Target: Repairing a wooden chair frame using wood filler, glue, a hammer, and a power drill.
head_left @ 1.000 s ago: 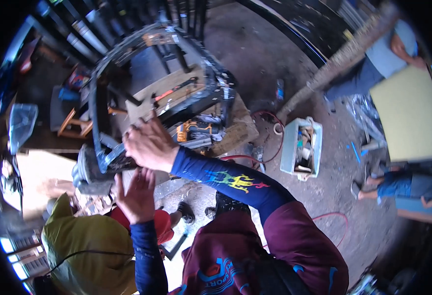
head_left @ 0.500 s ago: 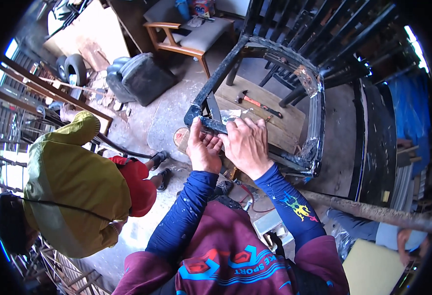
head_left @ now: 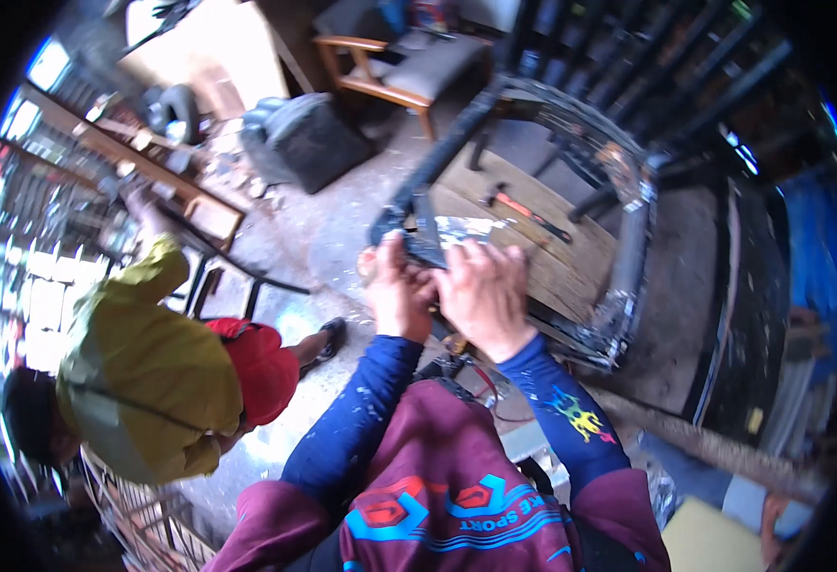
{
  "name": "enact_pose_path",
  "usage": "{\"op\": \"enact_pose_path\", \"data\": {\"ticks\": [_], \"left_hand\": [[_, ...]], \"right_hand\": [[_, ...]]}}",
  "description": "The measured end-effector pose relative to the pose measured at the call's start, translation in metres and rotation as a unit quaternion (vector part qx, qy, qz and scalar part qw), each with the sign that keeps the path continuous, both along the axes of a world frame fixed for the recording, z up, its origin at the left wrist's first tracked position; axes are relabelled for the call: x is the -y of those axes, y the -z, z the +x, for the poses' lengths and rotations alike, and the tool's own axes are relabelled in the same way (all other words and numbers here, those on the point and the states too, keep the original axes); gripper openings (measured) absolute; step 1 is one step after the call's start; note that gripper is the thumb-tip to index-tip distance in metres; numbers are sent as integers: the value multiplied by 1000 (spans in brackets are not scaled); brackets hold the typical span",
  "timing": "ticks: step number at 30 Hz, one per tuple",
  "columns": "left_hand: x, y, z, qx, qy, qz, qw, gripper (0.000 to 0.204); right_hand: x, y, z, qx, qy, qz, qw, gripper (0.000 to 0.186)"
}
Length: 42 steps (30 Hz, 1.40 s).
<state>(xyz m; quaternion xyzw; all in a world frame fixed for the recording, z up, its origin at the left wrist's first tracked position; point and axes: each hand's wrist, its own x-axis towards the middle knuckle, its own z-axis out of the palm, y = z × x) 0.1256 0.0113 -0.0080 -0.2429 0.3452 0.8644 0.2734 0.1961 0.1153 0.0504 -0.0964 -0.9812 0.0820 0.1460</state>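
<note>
the left hand [head_left: 401,297] and right hand [head_left: 484,300], two together, are clamped on the near-left corner of one black wooden chair frame [head_left: 631,250] with an open seat, seemingly steadying it, over one brown plank worktop [head_left: 550,275] bearing one orange-and-black-handled hammer [head_left: 523,207].

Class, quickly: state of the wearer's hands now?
Left hand: curled at a corner of the black four-sided chair frame; grip unclear.
Right hand: fingers bent at the frame's near side; grip unclear.
</note>
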Motion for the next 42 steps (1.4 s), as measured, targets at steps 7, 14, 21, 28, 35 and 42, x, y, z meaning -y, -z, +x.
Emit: {"op": "enact_pose_path", "data": {"ticks": [7, 14, 21, 28, 35, 42], "left_hand": [[49, -8, 21, -336, 37, -465, 818, 45], [6, 9, -56, -562, 44, -262, 784, 45], [-17, 8, -40, -482, -70, -306, 818, 29], [-32, 0, -38, -411, -107, -360, 831, 36], [-36, -2, -41, -410, -134, -336, 837, 39], [-38, 3, -39, -411, -136, -330, 839, 39]], "right_hand": [[-7, -8, 11, 8, -6, -31, 999, 26], [-2, -8, 3, -10, -51, -43, 998, 25], [-2, -3, 4, 15, -16, -25, 999, 29], [-3, -4, 0, 6, -15, -30, 999, 28], [3, 0, -4, -23, -1, -88, 996, 26], [2, 2, -1, -22, 1, -86, 996, 26]]}}
